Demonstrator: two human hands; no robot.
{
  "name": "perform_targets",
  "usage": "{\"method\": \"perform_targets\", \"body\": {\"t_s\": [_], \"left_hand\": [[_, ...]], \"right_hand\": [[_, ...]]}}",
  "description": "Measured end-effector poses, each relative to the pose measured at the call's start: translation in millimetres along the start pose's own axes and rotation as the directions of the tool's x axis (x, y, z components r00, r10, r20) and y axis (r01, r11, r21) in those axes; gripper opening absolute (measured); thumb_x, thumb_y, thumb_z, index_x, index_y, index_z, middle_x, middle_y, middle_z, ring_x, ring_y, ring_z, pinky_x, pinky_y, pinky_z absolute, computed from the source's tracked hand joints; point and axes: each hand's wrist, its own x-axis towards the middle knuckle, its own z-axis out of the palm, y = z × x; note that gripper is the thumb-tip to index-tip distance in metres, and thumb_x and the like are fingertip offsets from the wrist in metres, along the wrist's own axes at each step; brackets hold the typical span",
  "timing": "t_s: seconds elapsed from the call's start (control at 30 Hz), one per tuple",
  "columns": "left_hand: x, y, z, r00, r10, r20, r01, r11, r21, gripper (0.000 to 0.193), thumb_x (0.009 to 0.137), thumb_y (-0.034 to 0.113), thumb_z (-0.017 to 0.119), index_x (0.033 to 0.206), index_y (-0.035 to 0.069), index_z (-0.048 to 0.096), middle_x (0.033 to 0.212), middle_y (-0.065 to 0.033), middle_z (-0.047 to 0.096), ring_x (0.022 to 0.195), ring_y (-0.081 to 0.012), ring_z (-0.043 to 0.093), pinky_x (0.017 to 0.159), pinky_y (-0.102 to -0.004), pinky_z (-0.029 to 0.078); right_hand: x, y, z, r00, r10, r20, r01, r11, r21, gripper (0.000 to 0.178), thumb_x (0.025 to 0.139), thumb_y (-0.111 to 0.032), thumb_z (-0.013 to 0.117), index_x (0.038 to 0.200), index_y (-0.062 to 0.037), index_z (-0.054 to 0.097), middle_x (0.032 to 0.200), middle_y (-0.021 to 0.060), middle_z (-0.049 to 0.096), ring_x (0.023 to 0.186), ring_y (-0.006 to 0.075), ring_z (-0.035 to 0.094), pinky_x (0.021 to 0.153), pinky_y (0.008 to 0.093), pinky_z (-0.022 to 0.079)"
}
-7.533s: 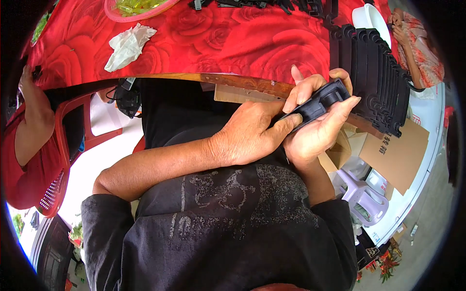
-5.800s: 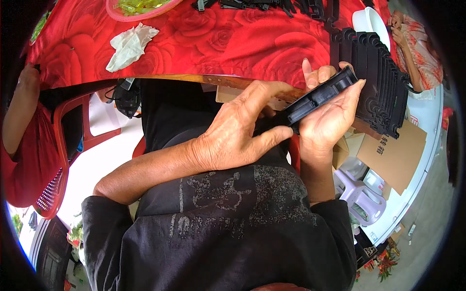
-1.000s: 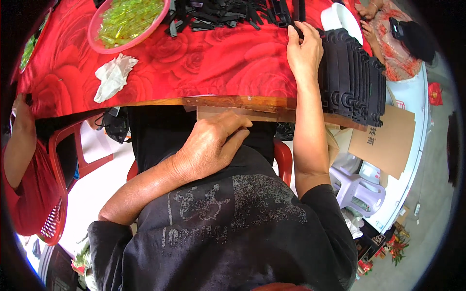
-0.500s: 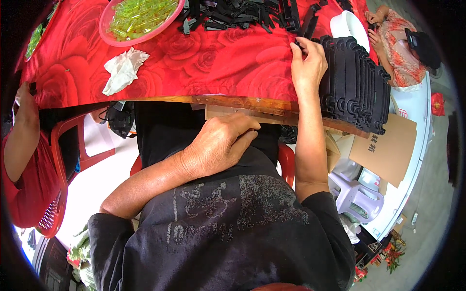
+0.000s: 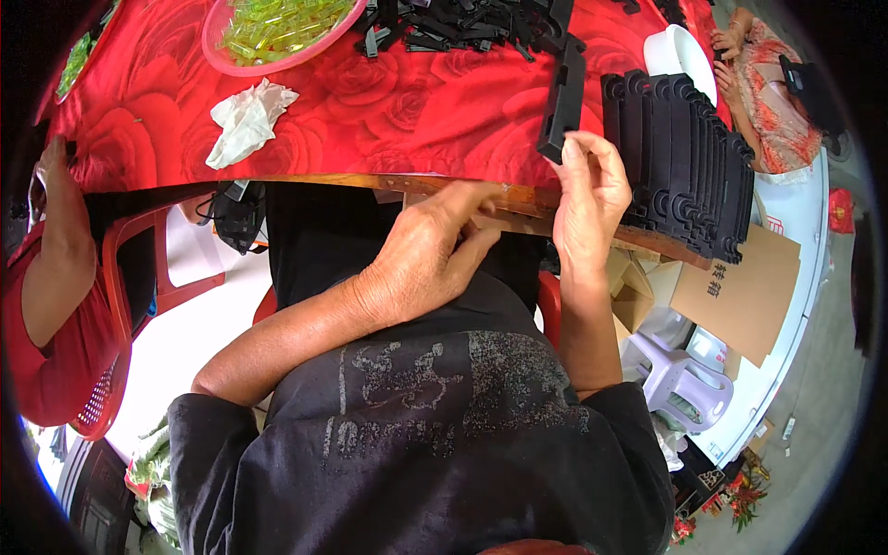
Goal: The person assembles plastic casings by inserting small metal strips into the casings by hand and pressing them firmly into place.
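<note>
at far left, a co-worker's arm (image 5: 67, 231) is bending up to the edge of the red table (image 5: 370, 129). a tissue (image 5: 250, 122) is lying crumpled there, and just behind it a pink basin (image 5: 264, 71) is holding yellow-green pieces (image 5: 287, 28), its wall probably keeping them from scattering. the left hand (image 5: 430, 250) is hovering at the table's near edge, its grip spread, nothing showing between thumb and fingers, perhaps leaving room for the other hand. farther back, a heap (image 5: 453, 23) of small black pieces is lying loose. the long black part (image 5: 562, 100) is slanting over the cloth, between heap and stack; the right hand's (image 5: 592, 190) grip is pinching its near end, likely because that end is handiest. whether it is lifting clear, one cannot tell. the black stack (image 5: 680, 176) is sitting side by side, seemingly for a close fit, with a white bowl (image 5: 659, 55) standing just behind.
</note>
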Motion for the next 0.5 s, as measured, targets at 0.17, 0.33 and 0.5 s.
{"method": "perform_targets", "body": {"t_s": [0.17,0.33,0.5], "left_hand": [[5,-3,4,0.982,-0.021,-0.185,0.009,0.998,-0.065,0.051,0.085,0.003,0.067,0.132,-0.001,0.049,0.104,-0.0189,0.062,0.082,-0.0239,0.069,0.073,-0.0337,0.054],[6,1,0,0.995,0.003,-0.102,-0.001,1.000,0.018,0.055,0.086,-0.001,0.065,0.138,0.002,0.046,0.118,-0.0152,0.059,0.095,-0.0215,0.065,0.082,-0.0329,0.053],[6,-2,-1,0.990,0.099,-0.101,-0.082,0.983,0.164,0.052,0.084,-0.002,0.066,0.134,0.003,0.051,0.119,-0.0178,0.055,0.096,-0.0298,0.066,0.085,-0.0368,0.054]], "right_hand": [[-33,9,12,0.980,0.192,0.049,-0.197,0.918,0.345,0.020,0.091,0.001,0.066,0.107,-0.0072,0.055,0.100,0.0007,0.060,0.089,0.0074,0.057,0.077,0.0219,0.048],[-51,12,17,0.914,0.369,0.170,-0.407,0.830,0.381,0.046,0.091,0.003,0.063,0.131,-0.0031,0.042,0.116,0.0096,0.059,0.108,0.0178,0.061,0.095,0.0311,0.052],[-47,8,19,0.893,0.405,0.197,-0.447,0.851,0.276,0.047,0.097,-0.008,0.059,0.139,-0.0023,0.040,0.118,0.0093,0.060,0.103,0.0169,0.063,0.090,0.0305,0.055]]}}
